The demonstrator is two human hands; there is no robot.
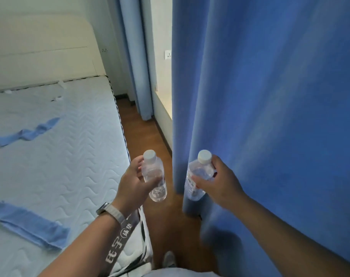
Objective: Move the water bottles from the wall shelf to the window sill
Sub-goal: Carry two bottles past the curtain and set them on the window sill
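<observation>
Water bottle (154,177) gripped by the curled fingers (137,163) of the left hand (130,186), second bottle (198,174) clasped in the right hand (220,181), just beside the blue curtain (270,116).

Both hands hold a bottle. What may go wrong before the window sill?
1. The left hand grips the left bottle and the right hand the right bottle, so neither is free to part the blue curtain that hides most of the window sill.
2. The right bottle is close against the curtain; its folds may catch it.
3. The floor beside the mattress is narrow; a bump may loosen a grip.
</observation>
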